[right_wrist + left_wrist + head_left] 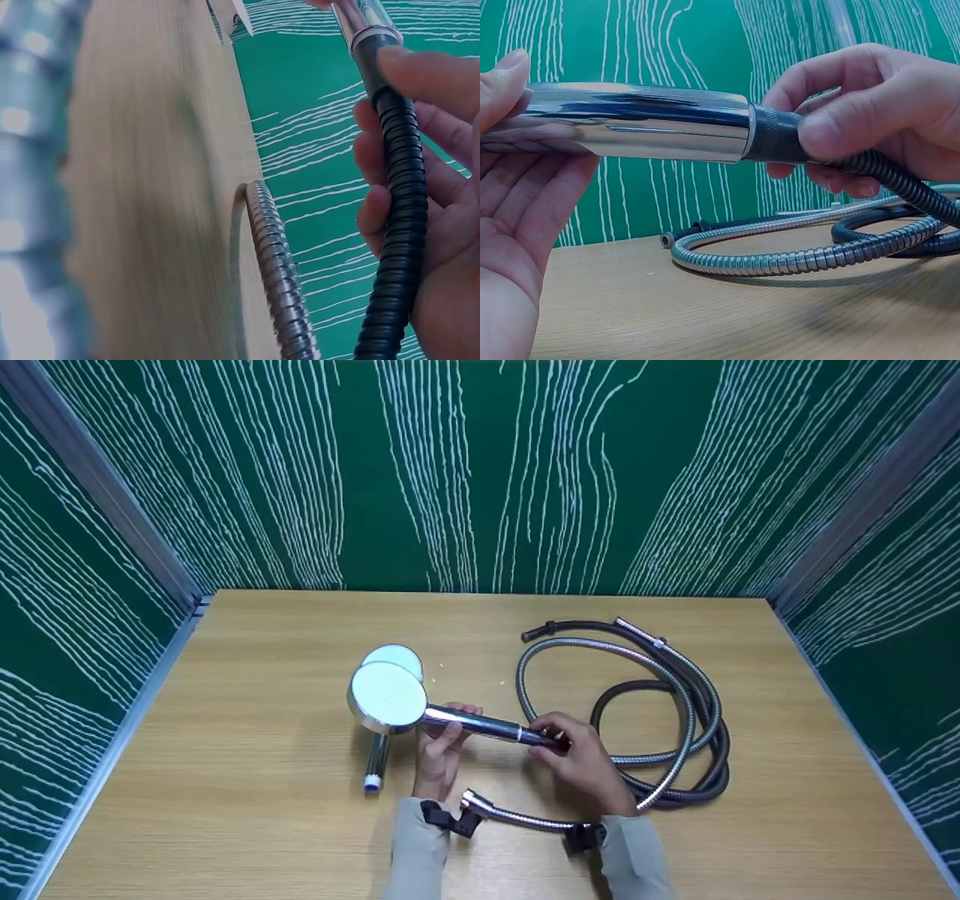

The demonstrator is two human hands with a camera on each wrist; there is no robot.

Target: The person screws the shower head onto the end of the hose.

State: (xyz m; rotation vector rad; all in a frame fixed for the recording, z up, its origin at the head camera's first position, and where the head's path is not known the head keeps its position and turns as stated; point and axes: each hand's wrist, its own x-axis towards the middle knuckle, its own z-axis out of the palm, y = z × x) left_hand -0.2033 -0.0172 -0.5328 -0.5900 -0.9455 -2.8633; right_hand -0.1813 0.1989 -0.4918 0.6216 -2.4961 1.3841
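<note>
My left hand (439, 754) holds a chrome shower head (388, 694) by its handle, thumb on the near side and fingers beneath. The round white face points up, and the handle extends to the right. At the handle's end, my right hand (581, 757) pinches the dark connector (776, 135) of a black ribbed hose (401, 172) between thumb and fingers. In the left wrist view the connector sits right against the handle's chrome end. The black hose runs down past the right palm toward the coil on the table.
A second shower head (379, 757) lies behind and under the held one, its handle toward me. On the right, a silver metal hose (577, 642) is coiled with the black one. Its chrome end fitting (478, 802) lies between my wrists. Green white-streaked walls surround the wooden table (262, 810).
</note>
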